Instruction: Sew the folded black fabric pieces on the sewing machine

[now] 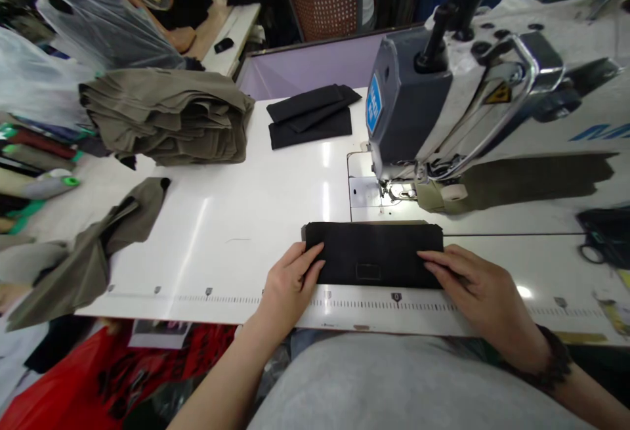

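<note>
A black rectangular fabric piece [374, 253] lies flat on the white table near its front edge, with a small stitched rectangle low on it. An olive layer peeks out along its top edge. My left hand [293, 279] pinches its left end between thumb and fingers. At the right end my right hand [467, 282] grips the same piece, its fingertips on top. Just behind the piece is the lit needle area of a sewing machine [408, 102]. Olive fabric [536, 180] lies under the machine's arm.
A thick olive fabric stack [172, 115] sits at the back left, folded black pieces [312, 115] behind the middle. A loose olive piece [98, 246] hangs over the left edge. Small scissors [590, 253] lie right. Another person sits beyond, by a chair [325, 10].
</note>
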### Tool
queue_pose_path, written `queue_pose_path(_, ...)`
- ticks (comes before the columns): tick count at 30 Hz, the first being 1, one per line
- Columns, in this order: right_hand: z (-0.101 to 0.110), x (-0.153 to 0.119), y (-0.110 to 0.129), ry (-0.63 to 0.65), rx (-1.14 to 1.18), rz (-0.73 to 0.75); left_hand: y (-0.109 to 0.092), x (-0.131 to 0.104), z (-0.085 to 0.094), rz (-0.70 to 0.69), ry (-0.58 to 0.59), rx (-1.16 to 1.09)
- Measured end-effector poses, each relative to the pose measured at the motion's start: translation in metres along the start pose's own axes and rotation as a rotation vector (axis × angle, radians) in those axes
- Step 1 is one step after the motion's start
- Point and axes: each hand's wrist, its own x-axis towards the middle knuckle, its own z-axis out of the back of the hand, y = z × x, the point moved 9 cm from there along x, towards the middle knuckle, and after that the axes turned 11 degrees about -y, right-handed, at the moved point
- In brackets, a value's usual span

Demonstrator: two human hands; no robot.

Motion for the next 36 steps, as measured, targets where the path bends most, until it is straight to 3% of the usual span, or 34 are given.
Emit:
queue_pose_path(10, -0.007, 0.005, -0.010, 0.041, -0.030, -0.113, 0.005, 0.001, -0.002, 0.036, 0.022, 0.015)
queue_pose_path(36, -0.012, 0.009, -0.013, 0.066, -0.066, -0.138, 0.003, 0.005, 0.001, -0.019, -0.004, 0.079)
